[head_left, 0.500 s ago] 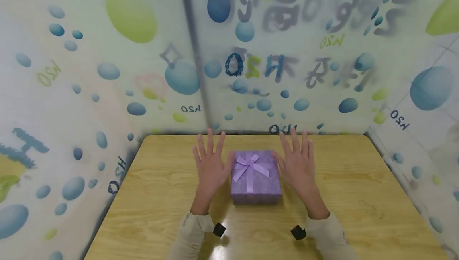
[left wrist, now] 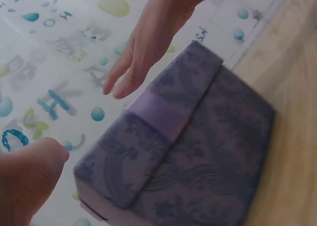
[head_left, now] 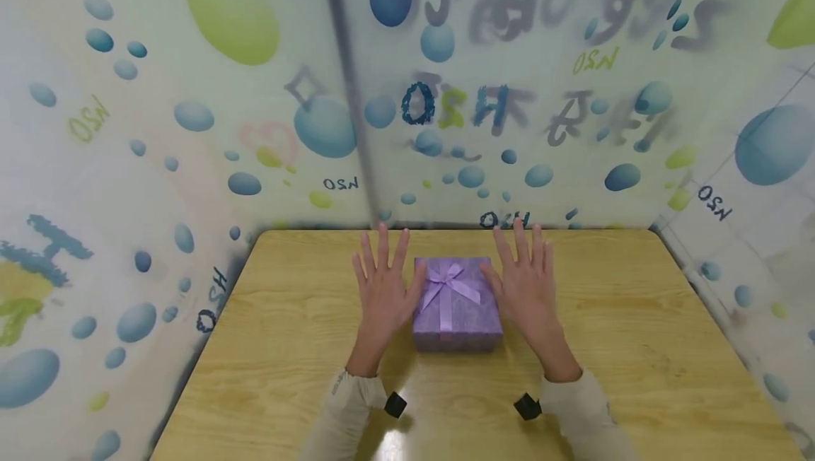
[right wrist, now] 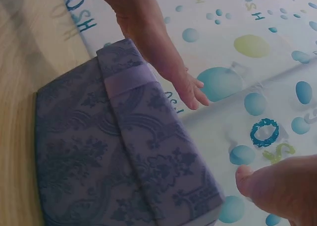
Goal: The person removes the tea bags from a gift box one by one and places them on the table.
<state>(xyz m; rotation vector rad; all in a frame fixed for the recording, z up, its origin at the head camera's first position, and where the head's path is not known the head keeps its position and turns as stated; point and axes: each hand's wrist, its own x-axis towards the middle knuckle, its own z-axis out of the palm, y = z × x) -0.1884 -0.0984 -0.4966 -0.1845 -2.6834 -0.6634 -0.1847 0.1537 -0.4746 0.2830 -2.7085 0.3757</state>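
A purple gift box (head_left: 460,316) with a ribbon bow (head_left: 451,276) sits on a wooden table (head_left: 286,305). We hold our left hand (head_left: 385,295) to the box's left and our right hand (head_left: 526,290) to its right, fingers straight and spread, gripping nothing. We seem to be flanking it before any grip; taking hold would call for bringing both hands inward.
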